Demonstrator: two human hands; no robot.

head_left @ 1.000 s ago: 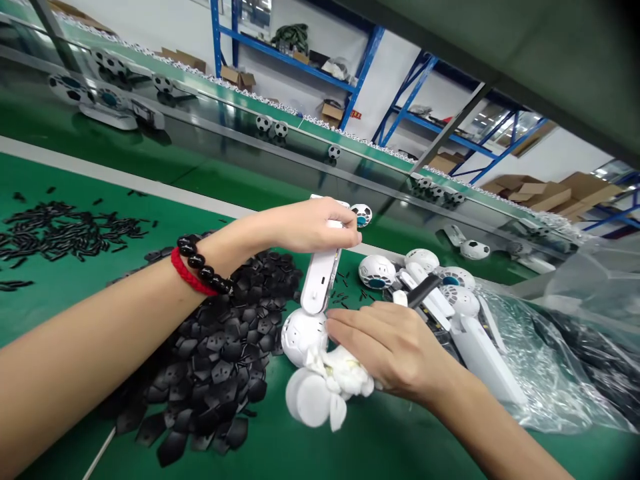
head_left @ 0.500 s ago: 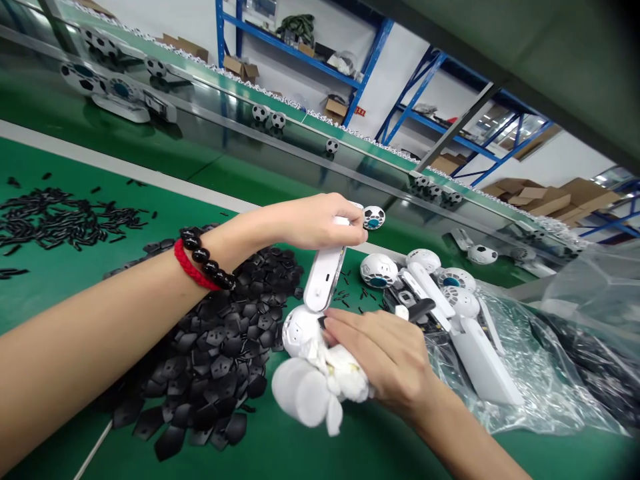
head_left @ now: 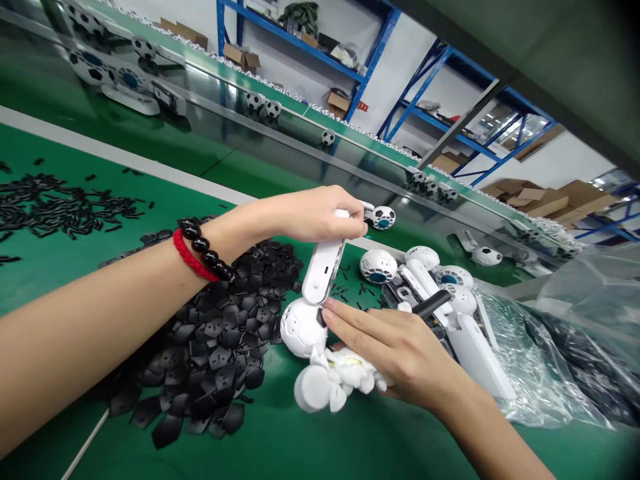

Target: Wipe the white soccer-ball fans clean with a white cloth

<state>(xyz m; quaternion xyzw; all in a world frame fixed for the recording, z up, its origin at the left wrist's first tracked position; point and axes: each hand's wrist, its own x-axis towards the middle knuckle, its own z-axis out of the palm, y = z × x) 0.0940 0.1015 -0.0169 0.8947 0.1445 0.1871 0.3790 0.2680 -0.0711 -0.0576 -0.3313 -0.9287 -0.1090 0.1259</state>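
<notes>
My left hand [head_left: 325,213] is closed around the upper end of a white plastic handle [head_left: 320,273], which is held tilted. Joined to its lower end is a white ball-shaped head [head_left: 300,327], patterned like a football. A black five-sided piece [head_left: 321,316] sits on the ball's right side, with fingertips of my right hand [head_left: 400,347] against it. That same hand holds a black-handled tool [head_left: 431,304] with a lumpy white wrapped end hanging below the palm; its fingers are partly hidden. Beside the ball spreads a pile of black five-sided pieces [head_left: 220,340].
Small black strips [head_left: 65,203] are heaped at the left. White ball-headed units [head_left: 379,265] and white housings [head_left: 483,357] lie at the right on a clear plastic bag [head_left: 540,373]. Behind the green table runs a conveyor [head_left: 225,163] carrying football-patterned units.
My right hand has shifted slightly right and its fingers have straightened along the ball's side. The wrapped tool end has swung right, uncovering more of the ball. My left hand keeps its grip.
</notes>
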